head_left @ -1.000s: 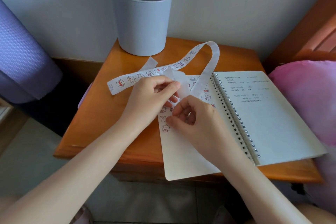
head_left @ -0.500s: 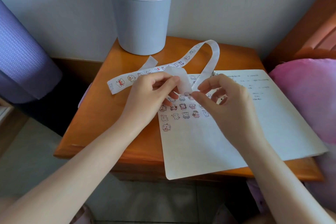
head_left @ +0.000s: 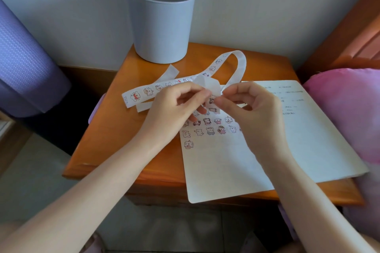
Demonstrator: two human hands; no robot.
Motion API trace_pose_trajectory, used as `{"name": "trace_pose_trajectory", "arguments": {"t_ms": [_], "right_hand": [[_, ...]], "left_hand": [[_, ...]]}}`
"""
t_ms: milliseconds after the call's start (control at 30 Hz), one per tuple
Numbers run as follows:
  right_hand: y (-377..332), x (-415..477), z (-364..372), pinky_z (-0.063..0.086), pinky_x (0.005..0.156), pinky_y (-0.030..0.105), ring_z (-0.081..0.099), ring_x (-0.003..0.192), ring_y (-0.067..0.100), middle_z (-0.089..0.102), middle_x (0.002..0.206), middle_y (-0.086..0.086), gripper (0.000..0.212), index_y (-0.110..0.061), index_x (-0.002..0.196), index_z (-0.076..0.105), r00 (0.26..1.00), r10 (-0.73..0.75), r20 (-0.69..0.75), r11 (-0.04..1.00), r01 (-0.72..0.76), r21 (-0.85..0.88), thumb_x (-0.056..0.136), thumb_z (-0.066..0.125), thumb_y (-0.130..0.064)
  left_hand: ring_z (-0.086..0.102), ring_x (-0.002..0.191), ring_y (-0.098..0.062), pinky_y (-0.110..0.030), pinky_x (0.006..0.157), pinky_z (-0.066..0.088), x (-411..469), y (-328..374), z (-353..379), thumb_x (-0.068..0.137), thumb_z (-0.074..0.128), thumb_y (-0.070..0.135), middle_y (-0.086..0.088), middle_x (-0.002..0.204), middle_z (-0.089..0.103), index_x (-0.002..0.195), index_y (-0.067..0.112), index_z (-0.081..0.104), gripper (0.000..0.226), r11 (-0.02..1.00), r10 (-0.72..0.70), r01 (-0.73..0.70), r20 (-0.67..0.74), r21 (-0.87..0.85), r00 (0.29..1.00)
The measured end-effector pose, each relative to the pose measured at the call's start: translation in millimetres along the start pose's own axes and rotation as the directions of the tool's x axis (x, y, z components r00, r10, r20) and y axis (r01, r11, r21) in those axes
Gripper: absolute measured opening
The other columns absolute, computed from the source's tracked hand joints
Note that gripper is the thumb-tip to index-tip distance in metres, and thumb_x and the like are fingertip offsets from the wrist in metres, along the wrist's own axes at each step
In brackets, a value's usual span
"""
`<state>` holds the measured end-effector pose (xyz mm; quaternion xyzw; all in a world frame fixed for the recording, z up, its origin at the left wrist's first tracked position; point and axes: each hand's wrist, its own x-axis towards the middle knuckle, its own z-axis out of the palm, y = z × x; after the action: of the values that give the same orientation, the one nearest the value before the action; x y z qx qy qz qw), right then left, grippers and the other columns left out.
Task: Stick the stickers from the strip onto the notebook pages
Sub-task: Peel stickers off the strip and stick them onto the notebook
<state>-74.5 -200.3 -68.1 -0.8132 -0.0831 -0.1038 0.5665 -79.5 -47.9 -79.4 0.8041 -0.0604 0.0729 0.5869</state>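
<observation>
Sticker strip (head_left: 240, 63) is looping up over the back of the wooden table (head_left: 123, 139) and coming down folded between both hands, just above the open notebook (head_left: 226, 166). Left hand (head_left: 174, 107) is pinching the folded end from the left with curled fingers; right hand (head_left: 253, 109) is pinching the same end at its right edge with thumb and forefinger. Rows of small stickers (head_left: 209, 130) are sitting on the notebook's left page. A grey bin (head_left: 160, 22) is standing at the table's back edge.
</observation>
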Motion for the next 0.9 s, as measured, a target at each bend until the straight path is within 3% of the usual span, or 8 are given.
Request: {"name": "trace_pose_trajectory", "arguments": {"t_ms": [233, 767, 900], "right_hand": [[2.3, -0.9, 2.9, 0.043, 0.062, 0.008, 0.059, 0.07, 0.0, 0.066, 0.076, -0.017, 0.008, -0.021, 0.085, 0.069, 0.994, -0.112, 0.008, 0.985, 0.112, -0.135, 0.078, 0.073, -0.017], [1.4, -0.2, 1.7, 0.049, 0.064, 0.016, 0.062, 0.073, 0.003, 0.067, 0.078, -0.015, 0.009, -0.021, 0.085, 0.069, 0.992, -0.119, 0.032, 0.982, 0.122, -0.145, 0.078, 0.073, -0.015], [0.0, 0.1, 1.4, 0.047, 0.063, 0.012, 0.061, 0.074, 0.002, 0.066, 0.077, -0.016, 0.009, -0.022, 0.084, 0.068, 0.991, -0.124, 0.045, 0.977, 0.13, -0.167, 0.079, 0.073, -0.016]], "left_hand": [[0.065, 0.065, 0.001, -0.009, 0.055, 0.047, -0.4, 1.8, -0.6, 0.091, 0.06, 0.019, 0.01, 0.076, 0.068, 0.091, 0.016, 0.069, 0.01, 1.0, 0.02, -0.02, -0.001, -0.01, 1.0], [0.063, 0.061, 0.005, -0.006, 0.053, 0.045, -1.8, 4.8, -0.1, 0.09, 0.061, 0.02, 0.008, 0.073, 0.068, 0.088, 0.018, 0.07, 0.009, 1.0, -0.025, 0.025, -0.008, -0.012, 1.0], [0.063, 0.062, 0.004, -0.006, 0.053, 0.044, -1.5, 4.5, -0.1, 0.09, 0.061, 0.021, 0.006, 0.073, 0.069, 0.086, 0.021, 0.069, 0.009, 1.0, -0.029, 0.029, -0.004, 0.003, 1.0]]}}
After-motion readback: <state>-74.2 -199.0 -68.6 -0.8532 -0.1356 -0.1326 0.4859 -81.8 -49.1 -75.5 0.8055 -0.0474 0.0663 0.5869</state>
